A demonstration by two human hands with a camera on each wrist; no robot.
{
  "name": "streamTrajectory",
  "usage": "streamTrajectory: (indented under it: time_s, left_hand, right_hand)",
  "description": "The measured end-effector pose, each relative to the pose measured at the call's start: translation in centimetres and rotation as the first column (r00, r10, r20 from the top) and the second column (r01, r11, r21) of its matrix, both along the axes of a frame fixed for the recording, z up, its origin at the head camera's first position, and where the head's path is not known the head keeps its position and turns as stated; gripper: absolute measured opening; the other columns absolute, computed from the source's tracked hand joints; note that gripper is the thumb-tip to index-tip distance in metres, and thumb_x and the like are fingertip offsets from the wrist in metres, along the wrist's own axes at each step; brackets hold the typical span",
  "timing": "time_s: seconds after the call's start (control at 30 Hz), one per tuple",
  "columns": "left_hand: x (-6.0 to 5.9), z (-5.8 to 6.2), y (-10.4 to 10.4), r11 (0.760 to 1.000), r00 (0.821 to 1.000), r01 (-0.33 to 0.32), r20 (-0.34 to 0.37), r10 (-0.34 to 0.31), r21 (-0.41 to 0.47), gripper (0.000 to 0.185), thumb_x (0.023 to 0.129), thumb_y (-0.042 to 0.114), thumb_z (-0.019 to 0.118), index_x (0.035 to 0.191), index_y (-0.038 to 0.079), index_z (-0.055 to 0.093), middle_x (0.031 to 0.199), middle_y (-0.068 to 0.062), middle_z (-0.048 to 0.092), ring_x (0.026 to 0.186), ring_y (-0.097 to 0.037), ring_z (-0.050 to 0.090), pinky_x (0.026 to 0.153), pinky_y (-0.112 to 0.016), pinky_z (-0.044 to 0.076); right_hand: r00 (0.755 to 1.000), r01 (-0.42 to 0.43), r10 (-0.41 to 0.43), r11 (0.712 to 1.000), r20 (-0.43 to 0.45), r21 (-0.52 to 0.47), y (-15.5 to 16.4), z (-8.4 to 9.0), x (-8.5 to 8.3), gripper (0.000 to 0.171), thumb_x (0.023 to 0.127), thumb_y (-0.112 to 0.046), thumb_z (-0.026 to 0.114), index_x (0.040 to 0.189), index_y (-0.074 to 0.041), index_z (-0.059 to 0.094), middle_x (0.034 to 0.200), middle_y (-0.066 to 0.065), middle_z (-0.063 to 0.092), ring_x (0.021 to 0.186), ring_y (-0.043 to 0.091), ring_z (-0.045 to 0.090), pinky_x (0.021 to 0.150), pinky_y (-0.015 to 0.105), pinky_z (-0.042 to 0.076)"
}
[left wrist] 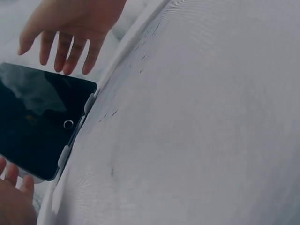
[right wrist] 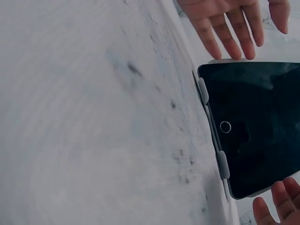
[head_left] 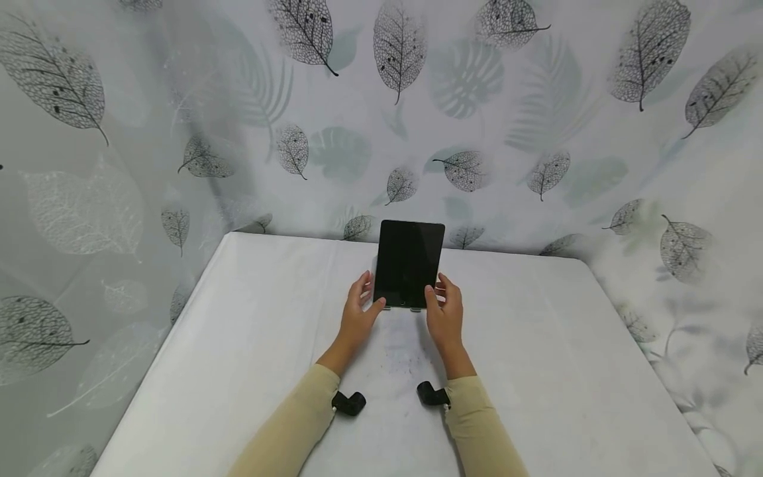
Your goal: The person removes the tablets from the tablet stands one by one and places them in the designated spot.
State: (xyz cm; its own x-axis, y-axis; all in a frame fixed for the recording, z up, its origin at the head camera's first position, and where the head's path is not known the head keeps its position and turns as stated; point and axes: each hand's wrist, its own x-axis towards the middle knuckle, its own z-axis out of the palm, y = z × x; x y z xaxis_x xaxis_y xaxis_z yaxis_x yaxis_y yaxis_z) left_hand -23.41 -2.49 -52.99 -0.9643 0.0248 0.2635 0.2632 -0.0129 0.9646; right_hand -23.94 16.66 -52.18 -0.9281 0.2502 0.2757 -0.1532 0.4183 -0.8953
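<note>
A black tablet (head_left: 410, 264) with a dark screen stands upright on a small grey stand (head_left: 401, 308) near the back of the white table (head_left: 250, 344). My left hand (head_left: 362, 301) is at its lower left corner and my right hand (head_left: 444, 301) at its lower right corner, both with straight, relaxed fingers. In the left wrist view the tablet (left wrist: 37, 122) shows its round home button; the left hand (left wrist: 14, 197) is beside one edge and the right hand (left wrist: 65, 33) hovers apart from the other. The right wrist view shows the tablet (right wrist: 258, 126) and stand clips (right wrist: 203, 91). Whether the fingers touch the tablet is unclear.
Leaf-patterned curtains (head_left: 465, 99) close in the table at the back and on both sides. The white cloth has dark smudges (head_left: 405, 351) in front of the tablet. Black wrist cameras (head_left: 348, 403) sit on both beige sleeves.
</note>
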Motion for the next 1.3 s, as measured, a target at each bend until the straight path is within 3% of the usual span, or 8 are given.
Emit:
streamTrajectory:
  time_s: [0.17,0.3,0.37,0.53,0.7,0.8,1.0,1.3]
  left_hand:
    - [0.9,1.7,0.1,1.0,1.0,0.015,0.024,-0.015,0.026,0.065,0.095,0.0,0.062,0.152,-0.011,0.033,0.153,-0.03,0.039,0.138,-0.049,0.039,0.119,-0.063,0.032]
    - [0.9,1.4,0.6,0.999,0.998,-0.006,0.055,0.003,0.053,0.064,0.095,-0.001,0.063,0.152,-0.009,0.036,0.152,-0.028,0.038,0.138,-0.047,0.039,0.12,-0.063,0.03]
    - [0.4,0.3,0.9,0.999,0.998,-0.027,0.058,0.025,0.045,0.062,0.095,0.001,0.064,0.151,-0.006,0.039,0.151,-0.026,0.04,0.138,-0.044,0.04,0.12,-0.061,0.032]
    - [-0.9,-1.4,1.1,0.995,0.992,-0.104,0.077,0.104,0.0,0.054,0.094,0.004,0.066,0.146,0.003,0.052,0.141,-0.018,0.049,0.129,-0.034,0.048,0.115,-0.053,0.042]
    - [-1.2,-1.2,1.4,0.985,0.981,-0.171,0.093,0.17,0.006,0.05,0.09,-0.001,0.067,0.139,0.003,0.059,0.135,-0.016,0.055,0.124,-0.031,0.053,0.111,-0.049,0.047]
    - [-1.5,-1.7,1.8,0.967,0.964,-0.252,0.081,0.253,-0.022,0.048,0.087,-0.003,0.068,0.135,0.003,0.064,0.128,-0.015,0.061,0.119,-0.028,0.058,0.106,-0.042,0.053]
    - [-1.8,-2.4,2.6,0.906,0.906,-0.418,0.041,0.421,-0.059,0.039,0.084,-0.004,0.075,0.123,0.002,0.072,0.113,-0.014,0.069,0.108,-0.027,0.067,0.095,-0.035,0.059]
    - [-2.0,-2.5,3.6,0.858,0.857,-0.505,0.06,0.512,-0.094,0.03,0.085,0.002,0.08,0.115,0.006,0.076,0.106,-0.012,0.072,0.1,-0.023,0.07,0.087,-0.028,0.061]
  right_hand:
    - [1.0,0.017,-0.016,0.996,0.018,-0.083,0.1,-0.7,-0.3,0.048,0.105,-0.026,0.054,0.148,-0.005,0.05,0.133,0.021,0.054,0.126,0.035,0.055,0.107,0.055,0.047]
    - [0.999,0.025,-0.019,0.984,0.039,-0.174,0.2,-1.3,-0.5,0.045,0.105,-0.023,0.056,0.146,-0.005,0.053,0.134,0.02,0.054,0.128,0.035,0.053,0.11,0.055,0.044]
    - [0.998,0.022,-0.009,0.974,0.062,-0.224,0.3,-1.4,-0.5,0.045,0.104,-0.023,0.057,0.146,-0.006,0.053,0.137,0.019,0.053,0.129,0.033,0.052,0.112,0.053,0.044]
    - [0.993,0.034,0.006,0.943,0.121,-0.331,0.6,-1.6,-0.8,0.042,0.102,-0.022,0.062,0.142,-0.01,0.058,0.136,0.012,0.057,0.126,0.022,0.052,0.103,0.027,0.047]
    - [0.996,0.056,-0.023,0.924,0.092,-0.378,0.5,-1.8,-1.2,0.035,0.099,-0.012,0.066,0.133,-0.004,0.064,0.126,0.016,0.061,0.114,0.019,0.056,0.085,0.009,0.047]
    - [0.996,0.084,-0.063,0.917,0.066,-0.389,0.4,-2.0,-1.4,0.032,0.095,-0.007,0.07,0.126,-0.001,0.068,0.119,0.018,0.064,0.106,0.016,0.058,0.081,0.008,0.049]
    - [0.992,0.128,-0.121,0.925,0.044,-0.358,0.1,-2.9,-2.1,0.031,0.087,-0.005,0.079,0.116,0.003,0.072,0.109,0.021,0.068,0.092,0.013,0.062,0.077,0.009,0.052]
    - [0.977,0.211,-0.192,0.934,0.094,-0.287,-0.2,-3.2,-2.0,0.032,0.083,-0.006,0.083,0.113,0.001,0.071,0.106,0.017,0.068,0.092,0.021,0.062,0.075,0.01,0.049]
